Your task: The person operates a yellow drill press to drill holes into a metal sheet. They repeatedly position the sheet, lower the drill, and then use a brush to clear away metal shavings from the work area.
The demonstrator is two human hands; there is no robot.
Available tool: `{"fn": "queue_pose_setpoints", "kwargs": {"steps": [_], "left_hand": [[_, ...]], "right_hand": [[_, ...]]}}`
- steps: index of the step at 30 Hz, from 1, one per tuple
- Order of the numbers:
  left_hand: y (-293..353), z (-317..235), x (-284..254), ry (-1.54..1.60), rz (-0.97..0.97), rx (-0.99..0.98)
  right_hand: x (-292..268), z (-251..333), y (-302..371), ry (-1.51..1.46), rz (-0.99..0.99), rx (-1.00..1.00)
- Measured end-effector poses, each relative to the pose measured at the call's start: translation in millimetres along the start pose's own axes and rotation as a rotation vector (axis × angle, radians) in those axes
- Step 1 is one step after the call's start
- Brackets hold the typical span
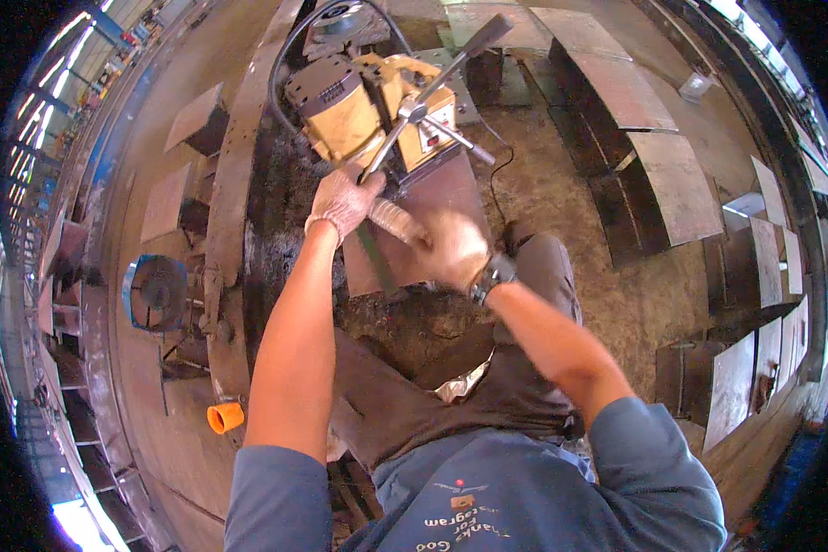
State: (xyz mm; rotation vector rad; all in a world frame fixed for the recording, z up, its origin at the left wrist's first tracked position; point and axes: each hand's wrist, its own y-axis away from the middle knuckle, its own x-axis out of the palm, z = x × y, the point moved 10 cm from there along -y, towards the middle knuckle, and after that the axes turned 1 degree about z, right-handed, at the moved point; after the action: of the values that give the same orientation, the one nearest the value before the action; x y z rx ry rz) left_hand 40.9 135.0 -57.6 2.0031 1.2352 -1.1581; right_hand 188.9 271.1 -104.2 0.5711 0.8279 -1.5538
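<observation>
A yellow magnetic drill (373, 106) stands before me on a steel beam, its three-spoke feed handle (413, 109) facing right. My left hand (340, 198), in a pale knit glove, is closed at the lower end of one spoke. Just below it, a pale ribbed cylinder (396, 221), perhaps a bottle, slants toward my right hand (455, 248). That gloved hand is smeared by motion and appears wrapped round the cylinder's near end. A flat brown steel surface (446, 189) lies beneath the hands.
An orange cup-shaped piece (225, 418) lies at lower left. Beyond it stands a round blue-rimmed object (155, 293). Steel pieces with upright plates (676, 189) line the right side. A black cable (499, 166) trails beside the drill; dark shavings (290, 198) cover the beam's left.
</observation>
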Motion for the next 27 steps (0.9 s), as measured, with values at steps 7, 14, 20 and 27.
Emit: {"fn": "queue_pose_setpoints", "kwargs": {"steps": [7,14,20,27], "left_hand": [[-5.9,-19.0,6.1,-0.065,0.025,-0.033],[-6.5,-1.9,3.7,-0.021,-0.045,0.037],[-7.8,-3.7,8.4,-0.022,-0.022,0.014],[-7.8,-6.5,9.5,-0.036,-0.014,-0.001]], "right_hand": [[-223.4,87.3,-135.1,0.886,-0.601,-0.328],[-193.0,39.5,-208.9,1.129,0.125,0.047],[-178.2,1.4,-223.8,1.046,0.0,0.119],[-187.9,9.8,-217.5,0.984,-0.032,0.086]]}}
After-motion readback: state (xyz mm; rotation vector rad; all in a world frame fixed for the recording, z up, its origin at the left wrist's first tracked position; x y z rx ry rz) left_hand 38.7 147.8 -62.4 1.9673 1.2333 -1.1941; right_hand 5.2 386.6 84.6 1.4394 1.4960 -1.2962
